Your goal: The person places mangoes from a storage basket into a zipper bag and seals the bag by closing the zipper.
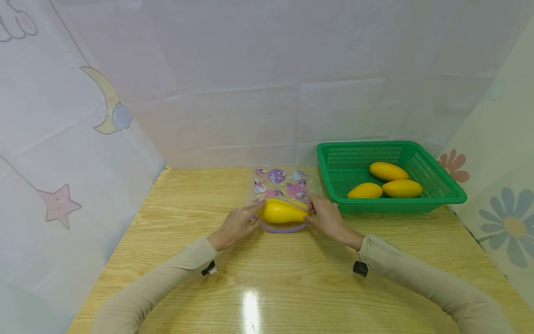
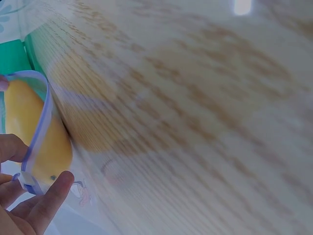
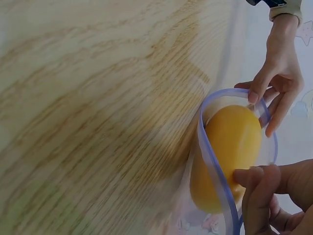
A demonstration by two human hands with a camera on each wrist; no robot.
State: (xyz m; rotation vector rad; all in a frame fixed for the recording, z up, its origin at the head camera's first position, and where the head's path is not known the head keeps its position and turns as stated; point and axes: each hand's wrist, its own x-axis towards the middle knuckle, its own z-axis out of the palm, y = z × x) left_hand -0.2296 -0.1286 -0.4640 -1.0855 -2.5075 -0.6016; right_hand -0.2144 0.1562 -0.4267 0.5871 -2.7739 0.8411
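A yellow mango (image 1: 285, 211) lies in the mouth of a clear zip bag (image 3: 215, 156) with a purple rim and printed cartoon figures. At the bag's left end my left hand (image 1: 239, 222) pinches the rim close to the white slider (image 2: 25, 181). One of its fingers extends along the outside of the bag in the left wrist view. My right hand (image 1: 327, 218) grips the rim at the right end, its fingers bent, with a fingertip against the mango in the right wrist view. The rim is spread around the mango between both hands.
A green plastic basket (image 1: 392, 206) stands at the back right, just beyond my right hand. Three more mangoes (image 1: 402, 189) lie in it. The wooden table (image 1: 292, 278) meets a pale sheet wall (image 1: 233, 116) behind the bag, with printed sheets on both sides.
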